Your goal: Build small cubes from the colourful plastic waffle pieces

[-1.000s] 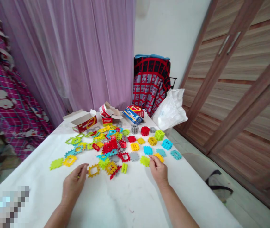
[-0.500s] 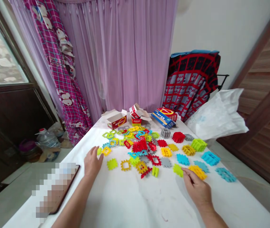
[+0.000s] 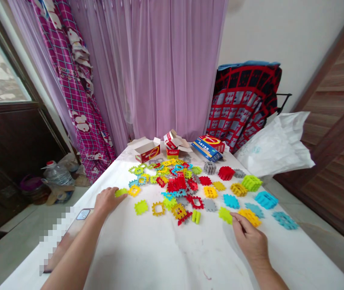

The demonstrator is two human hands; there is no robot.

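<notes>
A heap of toothed plastic tiles (image 3: 178, 185) in many colours lies across the middle of the white table (image 3: 166, 253). My left hand (image 3: 107, 200) reaches to the heap's left edge, its fingertips closed on a lime green tile (image 3: 120, 192). A yellow tile (image 3: 134, 190) and another green tile (image 3: 141, 207) lie just right of it. My right hand (image 3: 249, 237) rests on the table with curled fingers, its tips between a green tile (image 3: 225, 215) and a yellow stack (image 3: 249, 216). What those fingers hold, if anything, is hidden. Sorted stacks of blue (image 3: 265, 199), green (image 3: 252, 183) and red tiles (image 3: 226, 173) stand further right.
Opened red and white cartons (image 3: 148, 151) and a blue box (image 3: 210, 146) sit at the table's far end. A white plastic bag (image 3: 276, 147) overhangs the right edge. A phone (image 3: 79, 217) lies near the left edge. A water bottle (image 3: 55, 173) stands on the floor.
The camera has swung left and settled. My left hand slid left from the yellow frame tile to the heap's edge and drew the lime green tile with it. My right hand stayed put.
</notes>
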